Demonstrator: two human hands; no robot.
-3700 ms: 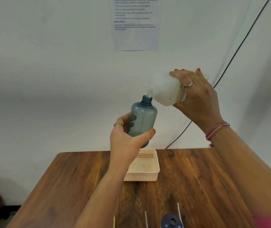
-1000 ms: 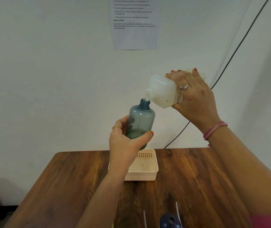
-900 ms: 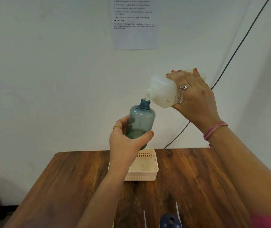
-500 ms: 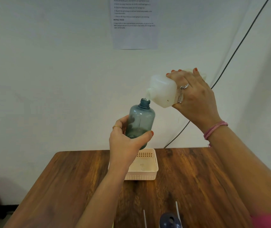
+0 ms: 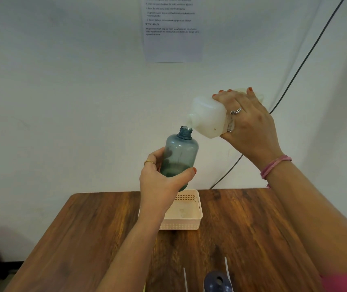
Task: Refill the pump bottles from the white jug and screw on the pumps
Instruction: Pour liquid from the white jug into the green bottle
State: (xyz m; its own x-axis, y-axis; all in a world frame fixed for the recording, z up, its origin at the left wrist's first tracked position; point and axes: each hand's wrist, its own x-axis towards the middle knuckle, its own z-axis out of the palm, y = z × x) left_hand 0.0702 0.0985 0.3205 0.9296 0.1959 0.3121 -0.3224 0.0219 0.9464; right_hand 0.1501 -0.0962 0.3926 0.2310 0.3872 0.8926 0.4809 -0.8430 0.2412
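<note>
My left hand (image 5: 160, 182) grips a translucent blue-grey pump bottle (image 5: 180, 153) around its lower half, holding it upright in the air above the table. Its threaded neck is uncapped, and darker liquid fills the bottom part. My right hand (image 5: 250, 123) holds the white jug (image 5: 207, 116) tipped to the left, with its spout right over the bottle's mouth. At the bottom edge stands a second dark blue bottle (image 5: 216, 282) with an open mouth, flanked by two thin white pump tubes (image 5: 227, 268).
A peach plastic basket (image 5: 191, 216) sits on the wooden table (image 5: 252, 239) near its far edge, under the held bottle. A printed sheet (image 5: 172, 30) hangs on the white wall, and a black cable (image 5: 307, 55) runs diagonally down it.
Over the last seconds the bottle and jug sank slightly. In the last half second both hands hold nearly still, with the jug tipped over the bottle's mouth.
</note>
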